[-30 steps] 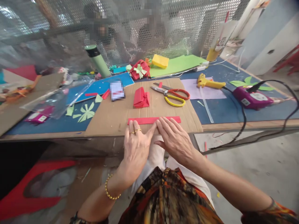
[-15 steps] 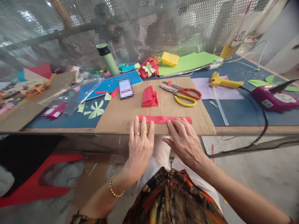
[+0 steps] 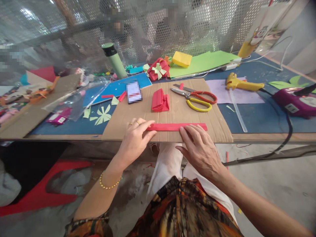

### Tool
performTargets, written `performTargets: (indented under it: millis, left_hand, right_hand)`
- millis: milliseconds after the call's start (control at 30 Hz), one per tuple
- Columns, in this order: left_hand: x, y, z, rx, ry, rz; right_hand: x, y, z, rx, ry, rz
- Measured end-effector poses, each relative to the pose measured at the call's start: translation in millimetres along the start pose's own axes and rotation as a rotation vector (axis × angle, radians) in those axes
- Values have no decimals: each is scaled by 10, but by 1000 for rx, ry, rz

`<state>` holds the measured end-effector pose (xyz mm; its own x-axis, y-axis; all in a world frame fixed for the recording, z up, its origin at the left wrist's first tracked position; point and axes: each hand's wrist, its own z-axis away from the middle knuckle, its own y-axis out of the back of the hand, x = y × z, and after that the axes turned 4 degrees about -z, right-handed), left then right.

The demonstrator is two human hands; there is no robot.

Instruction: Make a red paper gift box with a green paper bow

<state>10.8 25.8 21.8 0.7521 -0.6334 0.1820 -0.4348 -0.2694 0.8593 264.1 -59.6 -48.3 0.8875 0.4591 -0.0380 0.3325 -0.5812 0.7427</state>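
A long folded red paper strip (image 3: 166, 127) lies flat along the near part of a cardboard sheet (image 3: 133, 112). At its left end, my left hand (image 3: 135, 140) grips it between thumb and forefinger; the other fingers are curled behind. My right hand (image 3: 199, 144) rests with fingers stretched over the strip's right part, its thumb apart. Just beyond the strip sits a folded red paper piece (image 3: 160, 100). Scissors (image 3: 197, 98) with one red and one yellow handle lie to the right of that piece, a scrap of red paper by the blades.
A phone (image 3: 134, 92) lies at the cardboard's back left. On the right are a yellow glue gun (image 3: 244, 83) and a purple power strip (image 3: 296, 102). Behind stand a green bottle (image 3: 115, 61), a yellow block (image 3: 182, 59) and green sheets (image 3: 204, 64). Pale green paper cutouts (image 3: 102, 115) lie left.
My left hand has gone from lying flat on the strip to gripping its left end, turning and shifting left. The right hand stays on the strip. The view has shifted slightly.
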Motion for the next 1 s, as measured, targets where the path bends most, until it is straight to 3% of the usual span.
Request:
performTargets:
  millis: [100, 167, 500, 1000]
  left_hand:
    - [39, 41, -71, -199, 58, 127]
    - [60, 51, -78, -248, 52, 173]
    - [91, 39, -112, -322, -12, 7]
    - [187, 132, -292, -448, -143, -261]
  right_hand:
    - [65, 60, 55, -19, 31, 10]
    - [98, 97, 96, -24, 24, 12]
    - [22, 130, 125, -1, -22, 132]
    - [10, 140, 118, -28, -63, 119]
